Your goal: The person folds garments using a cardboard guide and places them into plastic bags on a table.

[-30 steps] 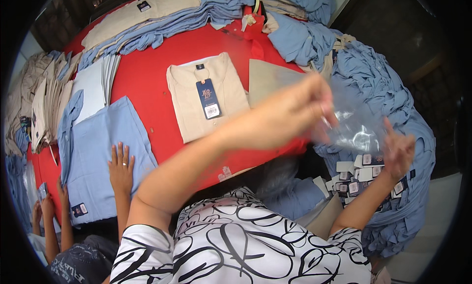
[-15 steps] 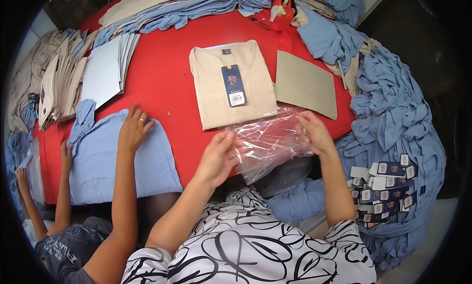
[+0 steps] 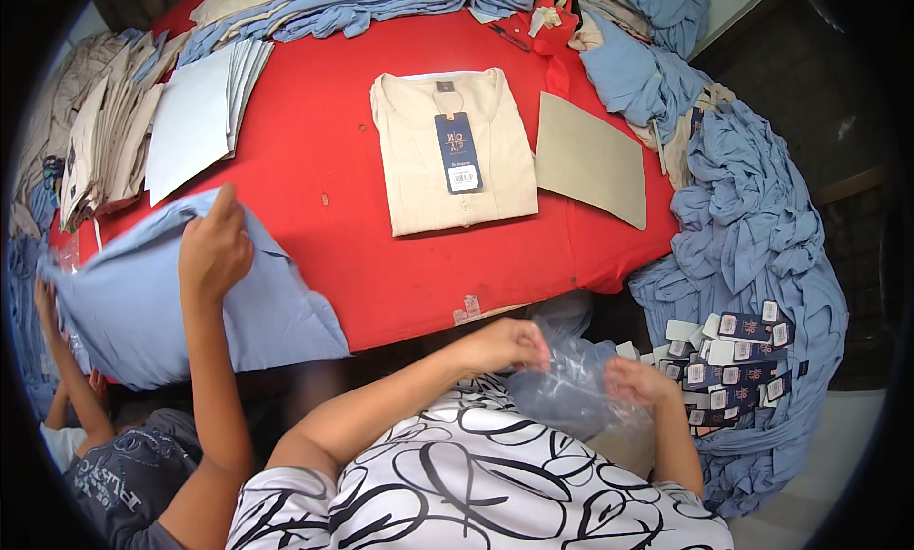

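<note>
A clear plastic bag (image 3: 571,374) hangs crumpled over my lap, below the table's near edge. My left hand (image 3: 511,347) pinches it from one side, fingers closed. On the other side my right hand (image 3: 642,380) is closed on it too. Beyond them, on the red-covered table (image 3: 314,150), lies a neatly folded beige shirt (image 3: 409,169) with a dark blue hang tag (image 3: 459,150) on its front. Close to its right rests a flat grey-brown board (image 3: 590,160).
At left, a co-worker's hand (image 3: 217,245) grips a light blue garment (image 3: 271,302). White boards (image 3: 195,121) and folded beige garments (image 3: 114,150) lie beyond it. Blue garments (image 3: 752,236) heap at right, with several tags (image 3: 733,369) on them. Scissors (image 3: 509,38) lie at the back.
Both my hands have drawn the plastic bag off the table edge, down toward my lap. The co-worker has lifted the blue garment, which lay flat before.
</note>
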{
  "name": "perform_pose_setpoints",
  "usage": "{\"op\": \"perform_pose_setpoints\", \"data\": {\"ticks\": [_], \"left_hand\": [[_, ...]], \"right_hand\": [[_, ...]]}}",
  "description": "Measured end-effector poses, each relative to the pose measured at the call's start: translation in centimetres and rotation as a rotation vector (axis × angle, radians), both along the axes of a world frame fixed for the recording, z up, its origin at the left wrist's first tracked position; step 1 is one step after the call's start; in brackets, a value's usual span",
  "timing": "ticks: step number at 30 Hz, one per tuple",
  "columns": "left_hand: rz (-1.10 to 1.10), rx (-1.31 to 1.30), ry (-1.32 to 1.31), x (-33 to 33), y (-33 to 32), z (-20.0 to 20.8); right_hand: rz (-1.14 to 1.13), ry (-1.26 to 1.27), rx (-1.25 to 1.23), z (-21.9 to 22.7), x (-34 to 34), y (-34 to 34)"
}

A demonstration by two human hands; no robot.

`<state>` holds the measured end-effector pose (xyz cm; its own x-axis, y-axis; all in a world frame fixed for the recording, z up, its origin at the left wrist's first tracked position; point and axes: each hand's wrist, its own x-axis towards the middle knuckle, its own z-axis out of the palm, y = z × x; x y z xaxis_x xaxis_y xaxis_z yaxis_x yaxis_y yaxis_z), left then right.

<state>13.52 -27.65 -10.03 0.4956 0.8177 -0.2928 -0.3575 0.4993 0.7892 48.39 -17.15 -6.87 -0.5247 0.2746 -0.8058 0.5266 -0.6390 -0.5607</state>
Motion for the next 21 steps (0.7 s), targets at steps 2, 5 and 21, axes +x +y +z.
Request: {"op": "perform_pose_setpoints", "data": {"ticks": [2,5,21], "left_hand": [[-0.143,0.003,-0.058,1.8,-0.4,-0.5],[-0.163,0.119,-0.169,2.1,-1.1,0.7],[0.764,0.301,0.162,-13.7,-4.8,3.2]], "right_hand": [[-0.054,-0.026,-0.026,2.4,1.7,-0.3],[-0.255,0.045,0.27,2.2,1.6,1.8],[-0.152,0.137,1.137,-2.7,-29.5,5.0]]}}
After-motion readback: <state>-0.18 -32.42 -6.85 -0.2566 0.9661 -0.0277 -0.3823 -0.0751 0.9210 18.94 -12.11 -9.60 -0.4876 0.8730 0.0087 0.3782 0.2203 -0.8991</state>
